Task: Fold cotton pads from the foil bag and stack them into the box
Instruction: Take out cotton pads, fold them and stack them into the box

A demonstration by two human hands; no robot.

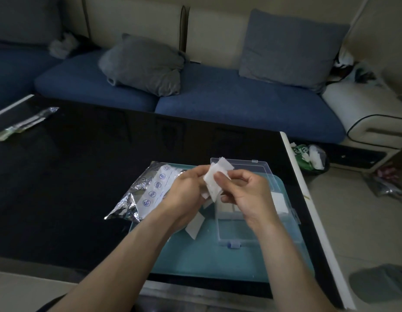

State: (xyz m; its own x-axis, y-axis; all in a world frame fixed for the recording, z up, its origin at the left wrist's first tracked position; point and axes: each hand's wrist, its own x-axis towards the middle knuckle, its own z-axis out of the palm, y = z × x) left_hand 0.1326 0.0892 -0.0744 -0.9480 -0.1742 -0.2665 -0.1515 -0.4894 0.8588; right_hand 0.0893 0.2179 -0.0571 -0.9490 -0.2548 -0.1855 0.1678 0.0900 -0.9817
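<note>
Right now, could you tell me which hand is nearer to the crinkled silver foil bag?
Left. The left hand sits beside the silver foil bag, overlapping its edge; the right hand is over the clear plastic box.

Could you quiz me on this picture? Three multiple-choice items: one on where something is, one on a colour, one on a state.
1. Where does the crinkled silver foil bag lie?
A. left of the clear plastic box
B. inside it
C. on the sofa

2. What colour is the flat tray under the box?
A. red
B. teal
C. yellow

3. What is happening with the white cotton pad?
A. lying in the bag
B. lying on the floor
C. held by both hands

Key: 1 A, the bag lies beside the box's left side. 2 B, the tray shows teal. 3 C, left hand and right hand pinch it.
</note>
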